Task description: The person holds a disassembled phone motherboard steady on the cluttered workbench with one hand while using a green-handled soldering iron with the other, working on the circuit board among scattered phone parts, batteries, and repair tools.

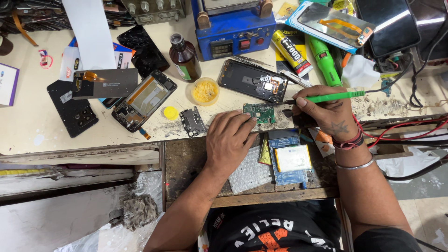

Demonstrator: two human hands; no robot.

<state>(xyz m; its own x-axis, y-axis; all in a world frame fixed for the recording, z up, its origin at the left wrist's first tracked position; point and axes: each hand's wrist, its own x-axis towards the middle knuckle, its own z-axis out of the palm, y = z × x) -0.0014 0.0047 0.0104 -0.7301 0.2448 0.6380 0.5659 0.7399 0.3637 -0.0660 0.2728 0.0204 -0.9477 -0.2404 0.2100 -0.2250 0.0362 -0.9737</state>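
Note:
My left hand [228, 140] lies flat on the bench edge, fingertips pressing the lower left corner of a small green circuit board [260, 112]. My right hand [329, 108] grips a green-handled soldering iron [336, 96] like a pen, its dark tip pointing left toward the board's upper right side. An open phone back housing [252, 80] lies just beyond the board. A small grey metal part [192, 121] sits left of my left hand.
A blue heating machine [233, 29] stands at the back. A brown bottle [184, 58], yellow flux pot [205, 91], yellow cap [170, 112], opened phone frame [144, 99], glue tube [291, 52] and red wires [401, 128] crowd the bench. A flat battery [293, 158] lies near me.

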